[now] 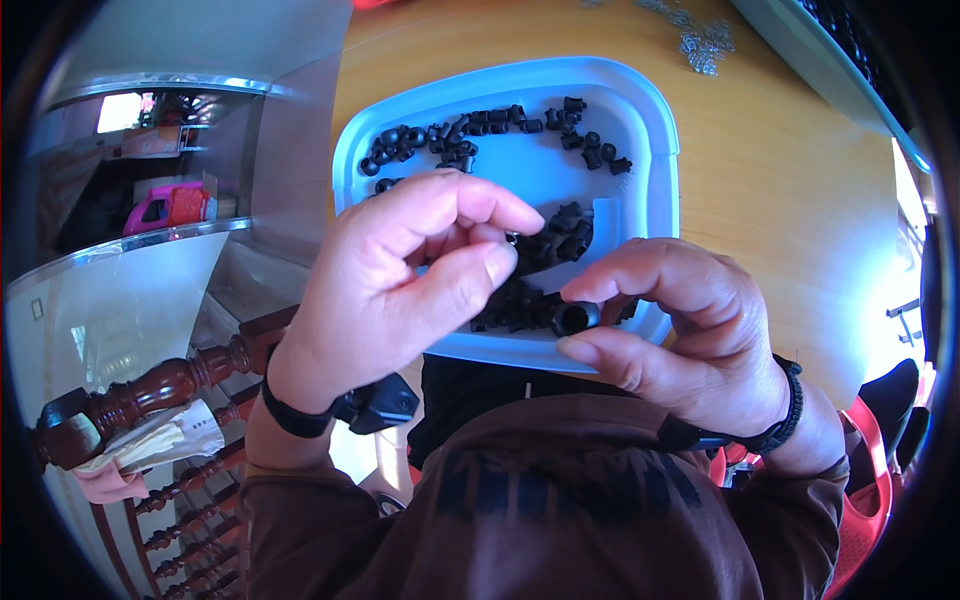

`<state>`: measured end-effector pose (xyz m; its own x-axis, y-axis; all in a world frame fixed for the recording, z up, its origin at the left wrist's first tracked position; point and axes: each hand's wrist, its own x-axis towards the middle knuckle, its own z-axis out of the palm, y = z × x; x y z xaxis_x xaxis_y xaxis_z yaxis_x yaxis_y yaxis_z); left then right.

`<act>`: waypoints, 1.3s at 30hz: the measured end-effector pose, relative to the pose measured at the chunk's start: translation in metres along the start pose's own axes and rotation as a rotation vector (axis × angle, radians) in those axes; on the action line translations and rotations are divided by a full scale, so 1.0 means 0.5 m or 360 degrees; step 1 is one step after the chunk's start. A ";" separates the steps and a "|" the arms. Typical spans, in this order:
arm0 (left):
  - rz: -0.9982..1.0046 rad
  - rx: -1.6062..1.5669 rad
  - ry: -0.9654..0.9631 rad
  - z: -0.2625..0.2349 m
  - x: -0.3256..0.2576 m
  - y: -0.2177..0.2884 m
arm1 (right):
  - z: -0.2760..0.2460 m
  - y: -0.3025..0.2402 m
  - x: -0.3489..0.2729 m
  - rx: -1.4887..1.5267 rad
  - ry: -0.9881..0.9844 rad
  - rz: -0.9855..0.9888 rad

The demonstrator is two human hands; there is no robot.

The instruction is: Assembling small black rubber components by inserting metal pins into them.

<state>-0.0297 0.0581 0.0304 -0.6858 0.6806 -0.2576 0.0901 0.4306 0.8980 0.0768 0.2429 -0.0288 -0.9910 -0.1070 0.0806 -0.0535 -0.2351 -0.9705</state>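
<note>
Right of centre, the right hand [690,320] pinches a black piece [577,319]; the left hand's grip [405,255] is unclear. Whether loose pieces [499,127] above are finished cannot be told.

Right hand [722,335] pinching black cylinder [577,319], blue tub [658,150] beneath

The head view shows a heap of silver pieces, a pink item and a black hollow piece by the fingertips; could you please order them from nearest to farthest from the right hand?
1. Black hollow piece: between the right hand's thumb and index finger.
2. Heap of silver pieces: on the table, beyond the tub.
3. Pink item: far left.
</note>
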 end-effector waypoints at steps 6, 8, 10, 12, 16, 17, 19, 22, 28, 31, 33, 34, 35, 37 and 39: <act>0.0521 0.0150 0.0032 0.020 -0.025 0.001 | 0.004 -0.005 -0.002 0.0182 0.0003 0.0111; 0.0715 0.0298 0.0020 0.023 -0.023 -0.003 | 0.001 -0.005 -0.003 0.0201 -0.0014 0.0120; 0.0675 0.0331 0.0038 0.033 -0.029 0.003 | -0.002 0.000 -0.006 0.0185 -0.0047 0.0094; 0.0739 0.0368 0.0044 0.034 -0.032 0.000 | -0.002 -0.001 -0.006 0.0160 -0.0058 0.0096; 0.0842 0.0482 0.0051 0.041 -0.044 -0.003 | -0.001 -0.003 -0.007 0.0266 -0.0071 0.0138; 0.0954 0.0615 0.0079 0.043 -0.049 -0.005 | -0.001 -0.006 -0.007 0.0267 -0.0076 0.0134; 0.1041 0.0699 0.0194 0.060 -0.059 -0.014 | -0.001 -0.015 -0.005 0.0476 -0.0126 0.0230; 0.1224 0.0924 0.0270 0.065 -0.075 -0.020 | -0.006 -0.009 0.007 0.0483 -0.0313 0.0116; 0.1368 0.0949 0.0624 0.081 -0.089 -0.032 | 0.005 0.005 0.007 0.0425 -0.0497 -0.0127; 0.1486 0.0969 0.0654 0.078 -0.083 -0.048 | 0.005 0.007 0.007 0.0335 -0.0528 -0.0150; 0.1473 0.0943 0.0609 0.075 -0.085 -0.047 | 0.004 0.007 0.012 0.0335 -0.0566 -0.0161; 0.1461 0.0918 0.0567 0.073 -0.087 -0.046 | 0.004 0.007 0.013 0.0333 -0.0605 -0.0174; 0.1460 0.0917 0.0564 0.071 -0.088 -0.043 | 0.005 0.007 0.012 0.0335 -0.0602 -0.0173; 0.1403 0.0921 0.0452 0.065 -0.091 -0.035 | 0.008 0.009 0.009 0.0326 -0.0567 -0.0168; 0.1398 0.0907 0.0380 0.058 -0.091 -0.031 | 0.010 0.011 0.009 0.0316 -0.0557 -0.0194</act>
<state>0.0208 0.0377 0.0178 -0.3347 0.7797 0.5292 0.9016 0.1017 0.4204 0.0727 0.2364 -0.0324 -0.8756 -0.3805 0.2974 -0.1089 -0.4444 -0.8892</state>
